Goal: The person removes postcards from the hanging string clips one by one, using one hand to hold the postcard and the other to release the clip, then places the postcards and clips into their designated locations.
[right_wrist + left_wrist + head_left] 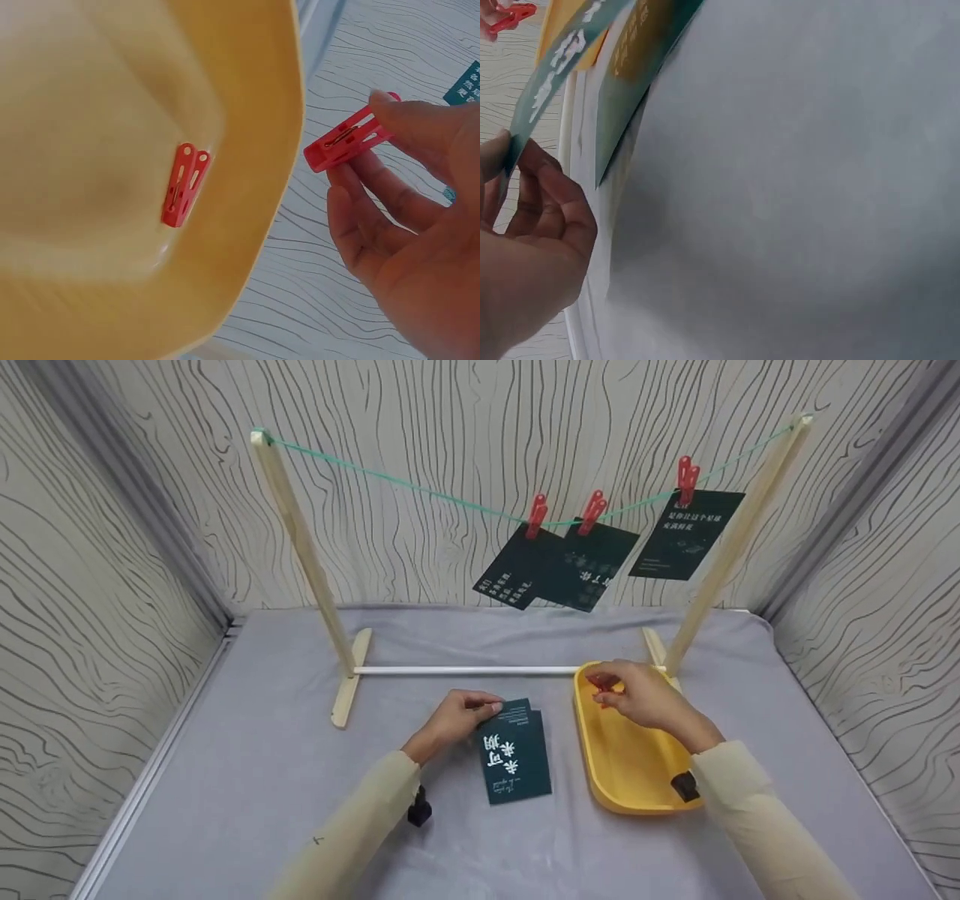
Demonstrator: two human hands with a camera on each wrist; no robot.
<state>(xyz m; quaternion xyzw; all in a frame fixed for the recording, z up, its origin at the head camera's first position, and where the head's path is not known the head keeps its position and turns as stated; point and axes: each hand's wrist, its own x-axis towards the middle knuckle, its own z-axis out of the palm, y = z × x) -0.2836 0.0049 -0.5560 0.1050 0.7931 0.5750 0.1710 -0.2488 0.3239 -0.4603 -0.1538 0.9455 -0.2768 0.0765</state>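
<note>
My left hand (459, 715) pinches a dark green card (504, 765) with white lettering by its upper corner, between thumb and fingers. In the left wrist view that card is lifted and tilted, and another green card (622, 97) lies below it on the cloth. My right hand (645, 697) is over the far end of a yellow tray (626, 802). It holds a red clothespin (349, 139) between thumb and fingertips. A second red clothespin (184, 186) lies on the tray floor, hidden by the right hand in the head view.
Behind the hands stands a wooden frame with a left post (304, 547), a right post (739, 536) and a white crossbar (465, 670). Three dark cards hang from its green string (390, 478) by red clothespins (537, 516). A grey cloth (247, 780) covers the table.
</note>
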